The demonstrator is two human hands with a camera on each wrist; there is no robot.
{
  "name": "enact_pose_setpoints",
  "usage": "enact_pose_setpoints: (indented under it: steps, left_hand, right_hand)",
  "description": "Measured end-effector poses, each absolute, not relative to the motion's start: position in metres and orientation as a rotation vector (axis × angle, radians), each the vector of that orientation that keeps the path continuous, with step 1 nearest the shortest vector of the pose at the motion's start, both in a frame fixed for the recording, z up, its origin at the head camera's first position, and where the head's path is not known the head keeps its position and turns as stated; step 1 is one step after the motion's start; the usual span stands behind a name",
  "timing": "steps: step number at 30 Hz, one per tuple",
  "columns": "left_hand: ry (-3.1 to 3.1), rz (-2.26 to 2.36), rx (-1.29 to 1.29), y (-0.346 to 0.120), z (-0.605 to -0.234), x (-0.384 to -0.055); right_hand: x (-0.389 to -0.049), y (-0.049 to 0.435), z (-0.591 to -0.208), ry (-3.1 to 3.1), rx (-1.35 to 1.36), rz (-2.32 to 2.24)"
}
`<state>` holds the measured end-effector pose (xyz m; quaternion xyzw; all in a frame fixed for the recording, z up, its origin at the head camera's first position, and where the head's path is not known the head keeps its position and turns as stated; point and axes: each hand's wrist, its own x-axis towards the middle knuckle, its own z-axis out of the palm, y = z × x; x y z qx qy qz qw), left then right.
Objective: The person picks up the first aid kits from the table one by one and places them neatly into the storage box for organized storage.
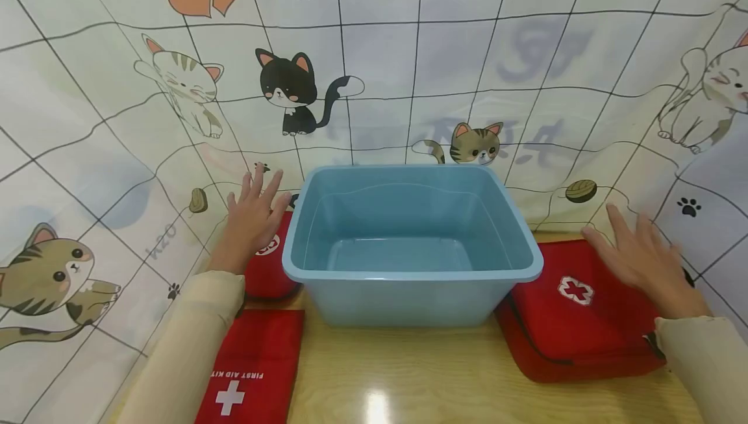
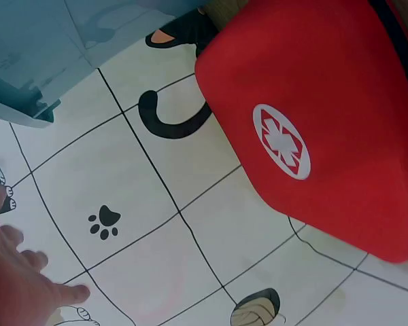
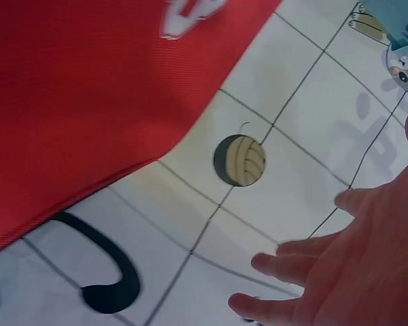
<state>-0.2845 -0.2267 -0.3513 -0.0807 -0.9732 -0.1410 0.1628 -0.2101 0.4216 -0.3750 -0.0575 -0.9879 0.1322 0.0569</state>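
Note:
My left hand (image 1: 252, 215) is held with spread fingers above a small red first aid case (image 1: 270, 274), left of the blue plastic basin (image 1: 411, 300). In the left wrist view that case (image 2: 347, 129) shows a white emblem, and the hand (image 2: 20, 272) is apart from it. On the other side, my right hand (image 1: 645, 261) hovers over a larger red first aid bag (image 1: 561, 320), fingers extended and holding nothing. The right wrist view shows the right hand (image 3: 360, 265) away from the red bag (image 3: 109, 88). Nothing lies in the basin.
A flat red first aid pouch (image 1: 263, 352) with a white cross lies at the front left. Everything stands on a light wooden table (image 1: 409, 372). A white sheet with cat drawings and grid lines (image 1: 380, 60) hangs behind and at both sides.

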Motion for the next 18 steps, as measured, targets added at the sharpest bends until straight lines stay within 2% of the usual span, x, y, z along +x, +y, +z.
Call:
enact_pose_setpoints:
  steps: [8,14,18]
  left_hand:
    - [-2.939,-0.592,-0.326,-0.22,-0.352,-0.285]
    - [-2.92,-0.713,-0.44,-0.22,-0.357,-0.286]
    - [-2.938,-0.813,-0.427,-0.219,-0.357,-0.285]
  right_hand:
    - [-0.185,0.443,-0.391,-3.155,-0.225,0.418]
    - [-0.175,0.453,-0.406,-3.233,-0.371,0.46]
    - [-0.17,0.459,-0.413,-3.251,-0.421,0.509]
